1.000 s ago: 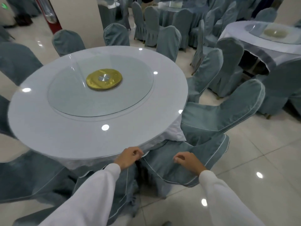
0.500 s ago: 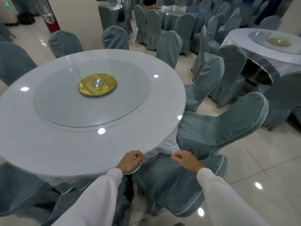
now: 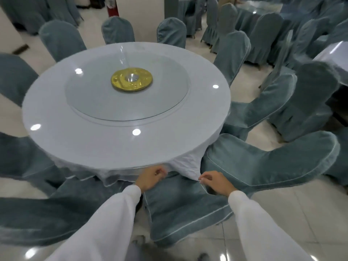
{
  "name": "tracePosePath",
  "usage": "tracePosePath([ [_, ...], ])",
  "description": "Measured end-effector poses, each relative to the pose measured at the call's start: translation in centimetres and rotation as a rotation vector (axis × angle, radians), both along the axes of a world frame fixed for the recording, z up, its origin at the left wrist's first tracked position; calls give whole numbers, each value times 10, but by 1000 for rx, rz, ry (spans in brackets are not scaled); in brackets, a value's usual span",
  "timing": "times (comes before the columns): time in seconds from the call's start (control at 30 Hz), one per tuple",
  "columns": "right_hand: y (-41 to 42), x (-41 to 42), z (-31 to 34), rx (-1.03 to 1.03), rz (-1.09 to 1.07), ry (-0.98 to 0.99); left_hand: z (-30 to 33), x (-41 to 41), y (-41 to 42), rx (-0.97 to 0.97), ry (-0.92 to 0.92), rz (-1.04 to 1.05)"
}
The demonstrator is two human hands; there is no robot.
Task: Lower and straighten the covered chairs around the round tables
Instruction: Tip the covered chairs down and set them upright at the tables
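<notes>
A round table (image 3: 75,144) with a white cloth stands before me, a glass turntable (image 3: 105,102) with a gold hub (image 3: 131,81) at its middle. Directly below me a chair in a grey-blue cover (image 3: 184,210) leans tilted with its front under the table's near edge. My left hand (image 3: 150,178) grips the cover at the table edge, fingers curled. My right hand (image 3: 216,182) pinches the hanging corner of the white tablecloth (image 3: 186,166) where it meets the chair cover. Another tilted covered chair (image 3: 263,162) leans against the table to the right.
More covered chairs ring the table: tilted ones at the left (image 3: 37,219) and right (image 3: 259,108), upright ones at the far side (image 3: 117,30). Further tables and chairs (image 3: 263,25) fill the back right. Glossy tiled floor (image 3: 301,213) lies to my right.
The view has swung left and closer over the table. My hands stay at the table's near edge; the right hand now pinches the tablecloth corner.
</notes>
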State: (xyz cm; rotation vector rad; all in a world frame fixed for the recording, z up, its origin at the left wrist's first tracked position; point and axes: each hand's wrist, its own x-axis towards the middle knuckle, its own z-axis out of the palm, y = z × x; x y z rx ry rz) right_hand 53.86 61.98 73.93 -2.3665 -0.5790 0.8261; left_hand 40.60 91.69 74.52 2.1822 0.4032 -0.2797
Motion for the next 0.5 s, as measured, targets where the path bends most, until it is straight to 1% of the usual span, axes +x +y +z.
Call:
tracePosePath([
  [0.07,-27,-2,4,-20,62,33,6,-19,-35,-32,9,41],
  [0.17,-60,-2,4,-29,122,58,10,-46,-72,-24,34,86],
  [0.27,-83,-5,-2,-44,179,54,10,-76,-104,-46,107,115],
  [0.37,-92,-15,-1,-29,206,8,13,-100,-129,-54,171,36],
  [0.5,-102,-29,-3,-3,188,-54,8,-122,-140,40,286,-56],
])
